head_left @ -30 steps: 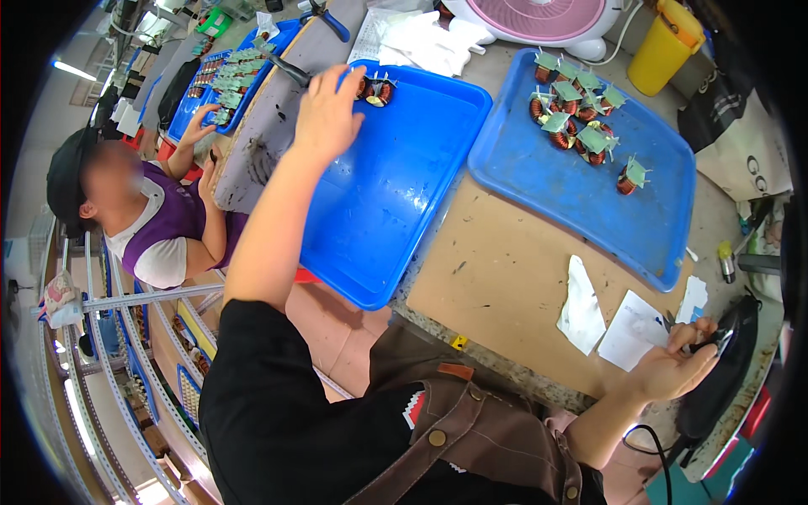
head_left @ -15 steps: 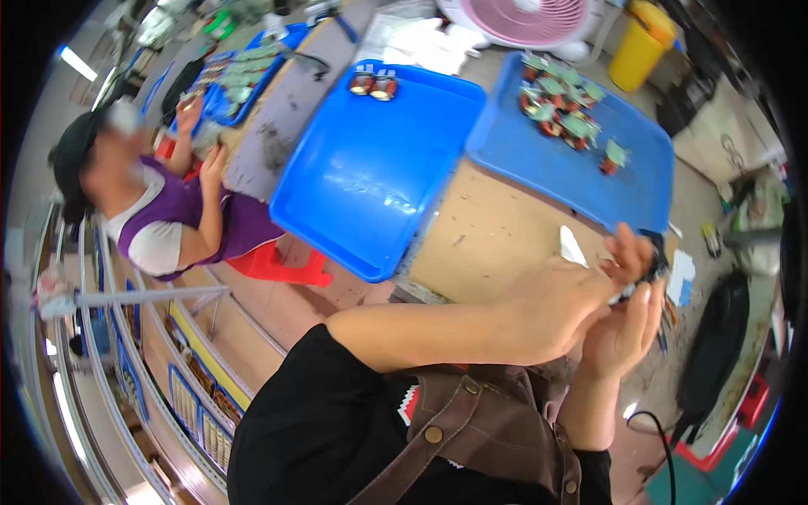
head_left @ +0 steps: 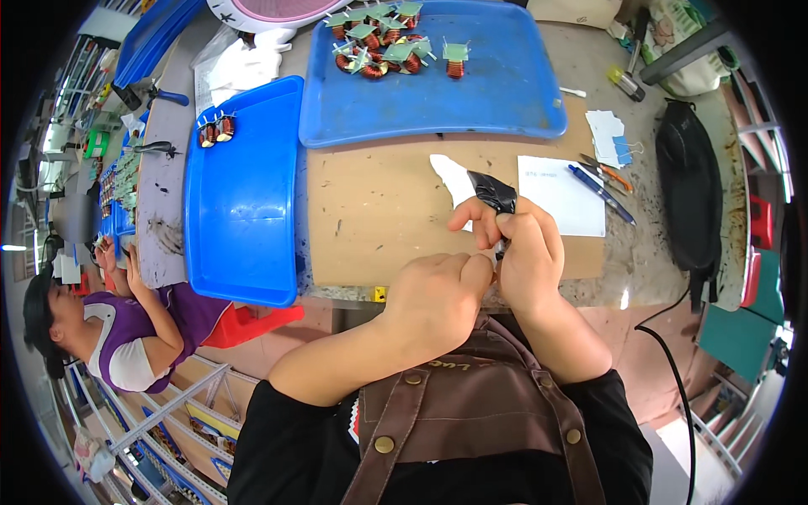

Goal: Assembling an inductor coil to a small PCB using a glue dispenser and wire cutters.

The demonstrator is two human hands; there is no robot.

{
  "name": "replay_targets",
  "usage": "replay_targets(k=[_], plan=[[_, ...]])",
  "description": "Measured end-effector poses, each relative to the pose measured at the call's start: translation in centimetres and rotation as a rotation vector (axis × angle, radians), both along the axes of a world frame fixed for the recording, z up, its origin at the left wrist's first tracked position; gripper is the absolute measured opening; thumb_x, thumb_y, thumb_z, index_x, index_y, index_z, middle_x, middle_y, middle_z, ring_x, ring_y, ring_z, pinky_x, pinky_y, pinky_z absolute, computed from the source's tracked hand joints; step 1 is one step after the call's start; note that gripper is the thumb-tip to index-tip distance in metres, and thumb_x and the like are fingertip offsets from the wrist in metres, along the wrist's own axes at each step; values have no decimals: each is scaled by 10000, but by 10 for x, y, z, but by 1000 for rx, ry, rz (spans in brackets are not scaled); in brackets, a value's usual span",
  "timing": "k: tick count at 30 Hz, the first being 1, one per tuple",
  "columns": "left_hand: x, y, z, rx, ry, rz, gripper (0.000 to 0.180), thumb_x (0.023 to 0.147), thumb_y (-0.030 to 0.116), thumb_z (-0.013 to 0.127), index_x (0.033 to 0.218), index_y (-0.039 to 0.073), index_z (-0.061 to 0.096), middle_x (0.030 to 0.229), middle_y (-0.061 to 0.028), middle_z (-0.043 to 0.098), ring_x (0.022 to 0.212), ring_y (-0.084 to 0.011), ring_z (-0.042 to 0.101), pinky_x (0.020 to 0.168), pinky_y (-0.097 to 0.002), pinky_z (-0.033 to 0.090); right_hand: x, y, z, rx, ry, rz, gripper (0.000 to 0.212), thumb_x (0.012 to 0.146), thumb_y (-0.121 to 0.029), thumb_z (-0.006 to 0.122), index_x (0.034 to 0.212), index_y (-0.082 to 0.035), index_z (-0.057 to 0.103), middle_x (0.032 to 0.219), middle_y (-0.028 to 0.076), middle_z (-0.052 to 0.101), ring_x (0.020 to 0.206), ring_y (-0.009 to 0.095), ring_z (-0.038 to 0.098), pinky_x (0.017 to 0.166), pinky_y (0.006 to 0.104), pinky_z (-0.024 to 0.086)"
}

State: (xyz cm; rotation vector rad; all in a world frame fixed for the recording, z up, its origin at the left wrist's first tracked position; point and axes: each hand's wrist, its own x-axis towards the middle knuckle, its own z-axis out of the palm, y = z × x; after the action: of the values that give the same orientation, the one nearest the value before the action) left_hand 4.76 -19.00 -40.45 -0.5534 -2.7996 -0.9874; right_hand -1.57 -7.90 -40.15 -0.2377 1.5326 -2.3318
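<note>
head view: the right hand [head_left: 526, 252] has its fingers [head_left: 481, 220] clamped on a small black glossy object [head_left: 495, 195], which sticks up past the fingertips over the brown cardboard sheet [head_left: 379, 210] on the tabletop [head_left: 665, 244]. the left hand [head_left: 438, 295] sits just beside it, touching it at the knuckles, its fingers curled together; whether they pinch anything cannot be told. just beyond the fingers lie a torn white paper scrap [head_left: 453, 178] and a white paper sheet [head_left: 566, 194], with a blue pen [head_left: 599, 194] to their right. farther ahead of the fingers is a large blue plastic tray [head_left: 505, 93] carrying copper-wound coils with green tops [head_left: 383, 42]. well to the left of the fingers lies a second blue plastic tray [head_left: 240, 219] holding two small coils [head_left: 215, 129] at its far end. a seated person in a purple vest [head_left: 126, 328] works at far left.
</note>
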Motion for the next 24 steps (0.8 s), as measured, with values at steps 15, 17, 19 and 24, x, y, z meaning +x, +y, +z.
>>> replay_targets(k=[15, 17, 19, 24], plan=[[-15, 20, -5, 182, 13, 24, 156, 715, -8, 583, 684, 26, 433, 565, -122, 473, 482, -305, 487, 414, -382, 371, -22, 14, 17, 64, -35, -126, 184, 742, -142, 318, 612, -25, 378, 719, 188, 561, 573, 121, 368, 556, 253, 329], [-22, 22, -8, 258, 25, -32, 116, 744, 39, 578, 727, 15, 465, 592, -127, 489, 527, -315, 499, 463, -381, 398, -21, 21, 16, 34, 34, -151, 289, 845, -193, 304, 654, -6, 411, 628, 92, 514, 523, 107, 378, 507, 238, 319], [-37, 10, -4, 245, -1, -77, 114, 757, 74, 577, 761, 11, 482, 610, -124, 503, 554, -308, 511, 494, -370, 407, -25, 34, 17, 158, 125, -159, 413, 911, -301, 263, 669, -6, 421, 578, 53, 458, 487, 96, 367, 464, 228, 292], [-111, -29, 14, 117, -182, 268, 257, 768, 252, 606, 871, 24, 547, 670, -122, 570, 630, -256, 563, 564, -354, 426, -41, 77, 29, 303, 402, -454, 399, 921, -324, 293, 631, -50, 303, 602, 40, 326, 487, 72, 254, 433, 200, 203]])
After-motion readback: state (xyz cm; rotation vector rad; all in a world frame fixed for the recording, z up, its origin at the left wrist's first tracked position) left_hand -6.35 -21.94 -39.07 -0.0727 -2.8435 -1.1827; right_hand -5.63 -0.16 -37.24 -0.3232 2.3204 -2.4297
